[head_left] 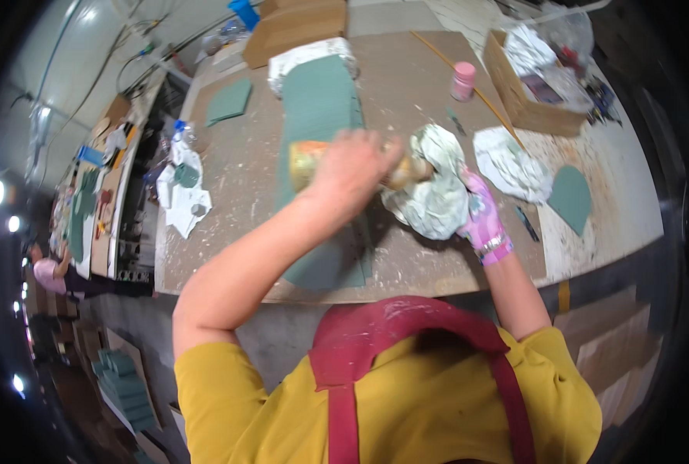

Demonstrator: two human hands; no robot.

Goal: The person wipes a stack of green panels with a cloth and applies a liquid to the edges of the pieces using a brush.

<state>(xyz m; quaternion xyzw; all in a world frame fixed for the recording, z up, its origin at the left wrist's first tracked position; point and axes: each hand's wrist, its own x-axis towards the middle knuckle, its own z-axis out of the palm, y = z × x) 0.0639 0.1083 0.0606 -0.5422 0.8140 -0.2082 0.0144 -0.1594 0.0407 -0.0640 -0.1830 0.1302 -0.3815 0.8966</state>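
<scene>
My bare left hand (352, 164) is closed round a yellow-orange bottle or can (306, 162), blurred by motion. It lies tilted nearly sideways, its narrower end at the crumpled white cloth (433, 205). My right hand (483, 219), in a pink patterned glove, grips that cloth from its right side. Below my left hand a long stack of green sheets (321, 100) runs from the far side of the table (236, 170) to its near edge. The far end of the stack rests on a white wrapped bundle (313, 58).
A second white cloth (511, 166), a pink bottle (463, 81), a long thin stick (507, 124) and a green piece (570, 199) lie to the right. Behind them stands a cardboard box (530, 108). Small green sheets (229, 100) lie far left. Another person (50, 271) is at a side bench.
</scene>
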